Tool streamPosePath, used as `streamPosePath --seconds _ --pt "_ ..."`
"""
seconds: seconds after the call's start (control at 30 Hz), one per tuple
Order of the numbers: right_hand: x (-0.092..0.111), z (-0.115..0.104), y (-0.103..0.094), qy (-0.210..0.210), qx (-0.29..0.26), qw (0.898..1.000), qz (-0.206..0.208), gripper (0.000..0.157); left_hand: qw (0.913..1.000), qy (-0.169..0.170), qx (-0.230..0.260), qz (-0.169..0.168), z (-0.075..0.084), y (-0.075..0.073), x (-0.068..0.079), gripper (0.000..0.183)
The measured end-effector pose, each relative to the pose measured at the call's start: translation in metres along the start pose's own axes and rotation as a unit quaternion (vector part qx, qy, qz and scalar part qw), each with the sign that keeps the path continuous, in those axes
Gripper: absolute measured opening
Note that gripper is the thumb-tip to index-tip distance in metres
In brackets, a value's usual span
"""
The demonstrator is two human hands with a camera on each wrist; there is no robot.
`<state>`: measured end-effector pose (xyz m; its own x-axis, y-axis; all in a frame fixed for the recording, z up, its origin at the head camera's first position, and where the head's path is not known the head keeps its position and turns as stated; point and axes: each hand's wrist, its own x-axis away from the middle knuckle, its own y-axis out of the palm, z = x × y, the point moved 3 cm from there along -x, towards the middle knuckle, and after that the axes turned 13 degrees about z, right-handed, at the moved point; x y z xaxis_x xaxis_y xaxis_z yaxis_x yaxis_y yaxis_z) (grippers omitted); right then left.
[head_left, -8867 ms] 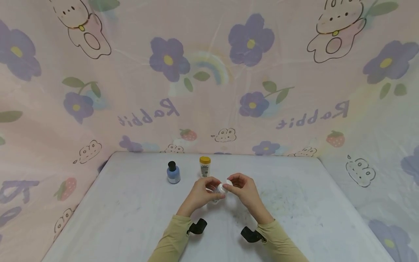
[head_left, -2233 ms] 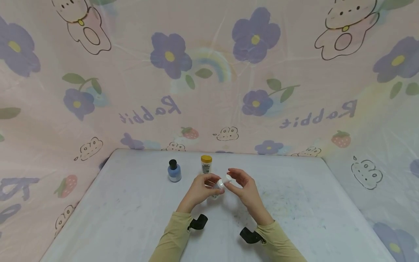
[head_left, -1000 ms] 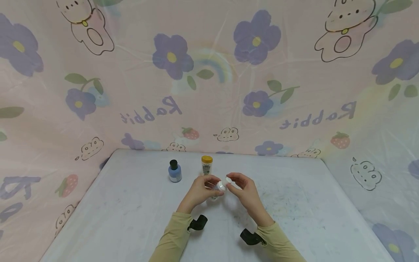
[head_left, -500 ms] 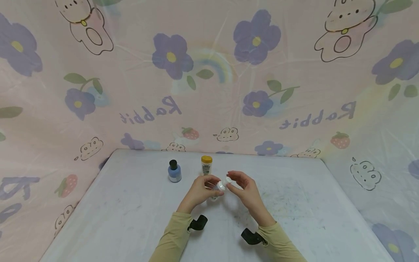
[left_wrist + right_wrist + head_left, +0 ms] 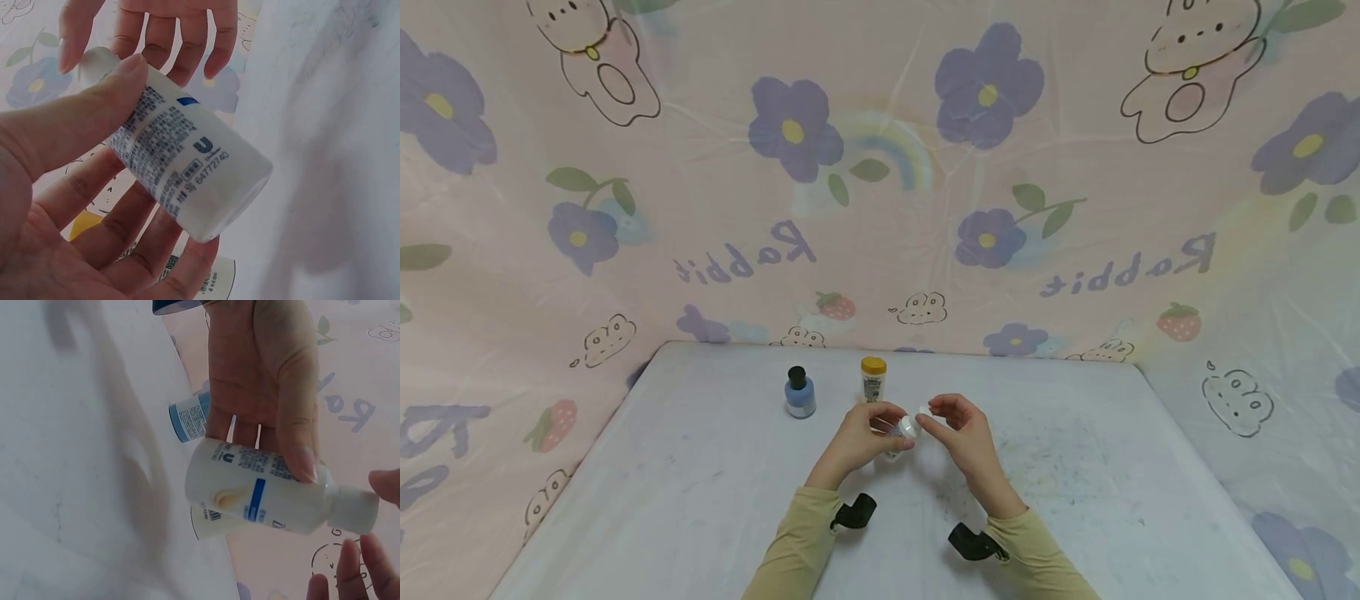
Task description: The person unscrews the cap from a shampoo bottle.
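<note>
A small white plastic bottle (image 5: 187,156) with printed text and a blue mark lies tilted in my left hand (image 5: 861,437), above the table. The left thumb presses one side and the fingers support the other. Its white cap (image 5: 353,511) points toward my right hand (image 5: 961,433) and sits on the bottle's neck. Thumb and index fingertip of the right hand pinch the cap at opposite edges; in the right wrist view the other right fingers (image 5: 353,569) are spread below it. In the head view the hands hide much of the bottle's body.
Behind the left hand stands a white bottle with a yellow cap (image 5: 873,365). To its left is a blue bottle (image 5: 800,398) with a black cap. A white cloth covers the table (image 5: 700,500), and a patterned curtain (image 5: 880,250) rises at the back and sides.
The left hand keeps the bottle in about the same place throughout. The right fingers shift and turn slightly at the cap, the index finger now a little farther right than half a second ago.
</note>
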<state>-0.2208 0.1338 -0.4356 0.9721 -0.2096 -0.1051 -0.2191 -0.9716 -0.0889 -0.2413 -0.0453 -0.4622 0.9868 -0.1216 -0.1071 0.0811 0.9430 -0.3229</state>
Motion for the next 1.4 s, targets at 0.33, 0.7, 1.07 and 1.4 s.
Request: streamPosePath --seconds 0.33,0.7,1.07,1.4 --pt "-0.008 0.020 0.001 -0.014 0.002 1.000 0.013 0.038 1.0000 0.007 0.001 0.000 0.001 0.001 0.001 0.035" --pt "-0.006 0.014 0.000 -0.027 0.009 1.000 -0.001 0.023 0.9999 0.011 0.003 -0.002 0.004 0.000 0.002 0.035" --pt "0.001 0.003 -0.002 -0.044 -0.010 0.998 -0.039 0.025 0.9999 0.013 0.006 -0.003 0.002 -0.001 0.001 0.035" --pt "0.008 -0.012 -0.003 -0.031 -0.007 0.999 -0.028 0.034 1.0000 0.007 0.003 -0.003 0.004 -0.002 0.001 0.035"
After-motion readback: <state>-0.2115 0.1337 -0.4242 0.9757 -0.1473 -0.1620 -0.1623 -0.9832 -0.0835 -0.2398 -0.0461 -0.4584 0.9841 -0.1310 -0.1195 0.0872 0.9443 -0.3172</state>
